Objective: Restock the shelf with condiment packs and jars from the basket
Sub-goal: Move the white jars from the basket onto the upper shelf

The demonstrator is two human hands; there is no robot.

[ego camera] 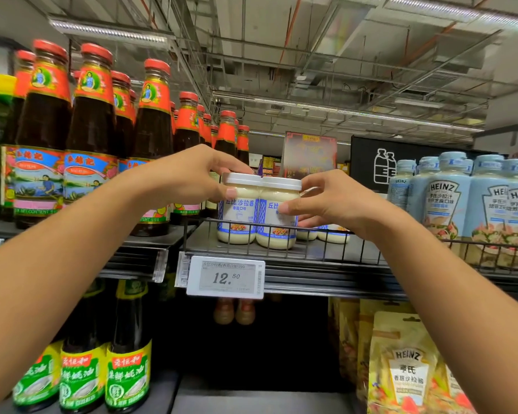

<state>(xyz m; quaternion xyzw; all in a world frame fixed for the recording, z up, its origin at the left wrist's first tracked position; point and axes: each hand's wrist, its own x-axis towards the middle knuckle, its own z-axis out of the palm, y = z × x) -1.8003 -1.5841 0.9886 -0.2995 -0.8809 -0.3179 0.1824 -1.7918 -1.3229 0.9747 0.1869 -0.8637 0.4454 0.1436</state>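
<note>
Because the tall oyster sauce bottles point(153, 130) fill the bay on the left, the jars belong in the wire-fronted shelf point(204, 245) section above the price tag point(225, 276). The left grip point(189, 174) pinches the left jar point(237, 216) at its white lid and shoulder, thumb in front and fingers over the top, apparently to steer it without covering the label. The right jar point(275, 234) stands touching it; both are upright, labels forward, and seem to rest on the shelf just behind the rail. The right grip point(335, 201) holds that jar from the side with its thumb on the label, probably to press the pair together and square them. More jars point(334, 236) sit behind that grip, and Heinz bottles point(443, 198) bound the space at far right. The basket is not in view.
</note>
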